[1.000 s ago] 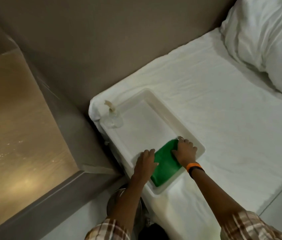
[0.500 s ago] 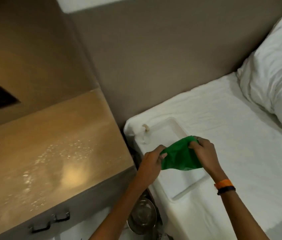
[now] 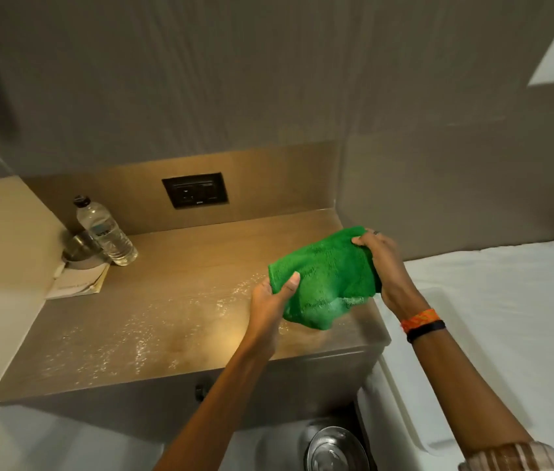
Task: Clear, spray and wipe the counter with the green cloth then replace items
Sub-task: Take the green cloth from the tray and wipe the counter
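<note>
Up above the tabletop's (image 3: 173, 300) right end, the green cloth (image 3: 328, 280) hangs bunched between both hands, clear of the wet, droplet-speckled surface. Left hand (image 3: 270, 297) pinches its lower left edge, thumb on top and fingers tucked underneath. Right hand (image 3: 382, 263) grips the upper right corner, fingers (image 3: 364, 240) curled over the fabric. A water bottle (image 3: 105, 232) stands at the far left corner, beside a metal bowl (image 3: 80, 249).

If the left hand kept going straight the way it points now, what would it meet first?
The left hand already grips the green cloth, so that comes first. Past it, probably the right hand, though depth is unclear.
</note>
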Demonstrator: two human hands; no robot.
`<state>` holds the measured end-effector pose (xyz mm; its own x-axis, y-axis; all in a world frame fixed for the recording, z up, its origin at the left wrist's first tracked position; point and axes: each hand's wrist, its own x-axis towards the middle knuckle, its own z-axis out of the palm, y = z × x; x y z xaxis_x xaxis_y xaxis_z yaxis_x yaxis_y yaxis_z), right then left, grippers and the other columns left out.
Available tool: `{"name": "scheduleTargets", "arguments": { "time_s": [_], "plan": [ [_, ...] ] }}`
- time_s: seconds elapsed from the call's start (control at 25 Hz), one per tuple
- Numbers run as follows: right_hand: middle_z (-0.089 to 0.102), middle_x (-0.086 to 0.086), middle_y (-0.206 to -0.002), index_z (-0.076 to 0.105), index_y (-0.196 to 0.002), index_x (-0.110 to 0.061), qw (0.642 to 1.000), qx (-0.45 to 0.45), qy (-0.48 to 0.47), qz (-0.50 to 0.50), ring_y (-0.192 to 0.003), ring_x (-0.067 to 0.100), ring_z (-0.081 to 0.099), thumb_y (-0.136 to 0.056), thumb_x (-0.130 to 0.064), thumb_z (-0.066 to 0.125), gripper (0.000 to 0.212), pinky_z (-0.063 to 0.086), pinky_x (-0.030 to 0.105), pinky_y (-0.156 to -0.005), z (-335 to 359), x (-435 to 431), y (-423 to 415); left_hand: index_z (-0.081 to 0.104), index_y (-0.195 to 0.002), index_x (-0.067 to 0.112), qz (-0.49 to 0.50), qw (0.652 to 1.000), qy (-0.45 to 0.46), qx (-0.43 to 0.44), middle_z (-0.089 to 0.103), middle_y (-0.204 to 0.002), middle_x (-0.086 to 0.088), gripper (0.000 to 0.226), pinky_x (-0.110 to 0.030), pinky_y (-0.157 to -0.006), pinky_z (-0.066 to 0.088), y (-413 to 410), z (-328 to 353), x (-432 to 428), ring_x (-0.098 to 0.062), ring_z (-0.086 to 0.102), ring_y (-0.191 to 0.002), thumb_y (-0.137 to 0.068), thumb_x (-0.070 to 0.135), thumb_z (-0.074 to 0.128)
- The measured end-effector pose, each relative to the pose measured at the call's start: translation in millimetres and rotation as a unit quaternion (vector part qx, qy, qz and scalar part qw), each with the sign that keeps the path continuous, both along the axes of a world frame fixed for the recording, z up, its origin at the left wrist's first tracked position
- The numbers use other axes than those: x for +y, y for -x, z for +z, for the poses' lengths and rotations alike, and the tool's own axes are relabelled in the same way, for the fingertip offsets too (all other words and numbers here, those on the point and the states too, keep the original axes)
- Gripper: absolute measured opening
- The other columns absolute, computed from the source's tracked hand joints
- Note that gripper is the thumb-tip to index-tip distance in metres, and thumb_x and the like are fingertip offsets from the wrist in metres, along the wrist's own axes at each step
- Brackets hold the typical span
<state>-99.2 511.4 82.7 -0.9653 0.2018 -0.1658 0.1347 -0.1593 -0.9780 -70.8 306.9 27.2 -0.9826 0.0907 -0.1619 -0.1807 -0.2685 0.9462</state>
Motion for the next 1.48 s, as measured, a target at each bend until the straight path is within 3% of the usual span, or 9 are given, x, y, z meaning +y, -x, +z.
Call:
{"name": "scheduleTargets", "arguments": {
  "time_s": [0.24, 0.48, 0.6, 0.72, 0.84, 0.96, 1.2, 1.4, 1.48],
  "plan": [
    [0.073, 0.01, -0.117, 0.071, -0.121, -0.013, 0.972, 0.026, -0.223, -0.072, -0.11, 0.025, 0.067, -0.095, -0.033, 0.065, 0.033, 0.055, 0.045, -0.099, -18, -31, 12, 0.071, -0.109, 0.018, 0.007, 0.993, 0.097, 0.074, 0.078, -0.106, -0.001, 0.015, -0.039, -0.087, 0.06, 38, 38, -49, -0.018, 0.074, -0.1, -0.097, 0.021, 0.064],
    [0.074, -0.005, -0.111, 0.069, -0.107, -0.036, 0.988, 0.11, -0.094, -0.05, -0.106, 0.014, 0.07, -0.097, -0.037, 0.062, 0.012, 0.06, 0.036, -0.092, -2, -51, 22, 0.074, -0.103, 0.029, -0.012, 0.981, 0.081, 0.175, 0.078, -0.104, 0.006, 0.013, -0.03, -0.086, 0.06, 62, 77, -70, -0.016, 0.073, -0.102, -0.095, 0.021, 0.067],
    [0.075, 0.0, -0.12, 0.065, -0.121, -0.033, 0.997, 0.053, -0.01, 0.06, -0.11, 0.022, 0.073, -0.086, -0.04, 0.076, 0.037, 0.062, 0.043, -0.09, -11, -57, 24, 0.072, -0.112, 0.021, -0.016, 0.988, -0.009, 0.15, 0.078, -0.103, 0.001, 0.017, -0.025, -0.076, 0.06, 71, 84, -77, -0.014, 0.074, -0.095, -0.097, 0.021, 0.065],
    [0.08, 0.005, -0.108, 0.046, -0.144, -0.022, 0.996, -0.023, 0.044, 0.08, -0.105, 0.025, 0.074, -0.089, -0.02, 0.075, 0.062, 0.051, 0.052, -0.107, -40, -65, 17, 0.037, -0.149, 0.031, -0.056, 0.996, -0.032, 0.067, 0.066, -0.133, -0.009, 0.059, -0.041, -0.085, 0.061, 80, 71, -97, -0.021, 0.07, -0.11, -0.098, 0.016, 0.061],
    [0.079, 0.007, -0.096, 0.037, -0.148, -0.031, 0.999, -0.009, 0.037, 0.009, -0.1, 0.022, 0.074, -0.09, -0.011, 0.074, 0.071, 0.056, 0.043, -0.098, -40, -64, 17, 0.005, -0.153, 0.05, -0.136, 0.967, 0.209, 0.044, 0.029, -0.159, -0.026, 0.094, -0.039, -0.071, 0.063, 82, 45, -118, -0.034, 0.064, -0.116, -0.096, 0.002, 0.061],
    [0.073, -0.001, -0.102, 0.058, -0.132, -0.025, 0.996, 0.001, -0.088, -0.008, -0.089, 0.011, 0.073, -0.09, -0.016, 0.074, 0.046, 0.06, 0.038, -0.088, -31, -58, 22, 0.031, -0.153, 0.03, -0.005, 0.948, 0.314, 0.061, 0.055, -0.14, -0.021, 0.079, -0.058, -0.091, 0.057, 80, 22, -117, -0.037, 0.061, -0.12, -0.09, 0.002, 0.069],
    [0.07, -0.008, -0.102, 0.071, -0.104, -0.027, 0.993, 0.054, -0.09, -0.052, -0.089, 0.002, 0.065, -0.095, -0.013, 0.067, 0.017, 0.054, 0.009, -0.059, -4, -40, 33, 0.055, -0.124, 0.015, 0.129, 0.985, 0.114, 0.021, 0.072, -0.084, -0.013, 0.05, -0.049, -0.088, 0.06, 88, 45, -101, -0.025, 0.071, -0.087, -0.082, 0.004, 0.079],
    [0.076, 0.017, -0.103, 0.078, -0.1, -0.009, 0.937, -0.096, -0.325, -0.082, -0.093, 0.027, 0.069, -0.097, -0.026, 0.062, 0.023, 0.057, 0.038, -0.079, -50, -14, -9, 0.063, -0.117, 0.014, -0.003, 0.971, 0.238, -0.035, 0.073, -0.1, -0.005, 0.036, -0.021, -0.061, 0.061, 31, -7, -70, -0.015, 0.072, -0.083, -0.084, 0.009, 0.077],
    [0.071, 0.02, -0.119, 0.076, -0.109, -0.008, 0.879, -0.17, -0.44, -0.076, -0.114, 0.038, 0.062, -0.094, -0.019, 0.062, 0.023, 0.052, 0.047, -0.099, -72, -11, -29, 0.066, -0.115, 0.01, -0.054, 0.948, 0.305, -0.07, 0.074, -0.097, -0.008, 0.03, -0.031, -0.067, 0.065, 15, -32, -65, -0.018, 0.075, -0.078, -0.086, 0.006, 0.075]
  ]
}}
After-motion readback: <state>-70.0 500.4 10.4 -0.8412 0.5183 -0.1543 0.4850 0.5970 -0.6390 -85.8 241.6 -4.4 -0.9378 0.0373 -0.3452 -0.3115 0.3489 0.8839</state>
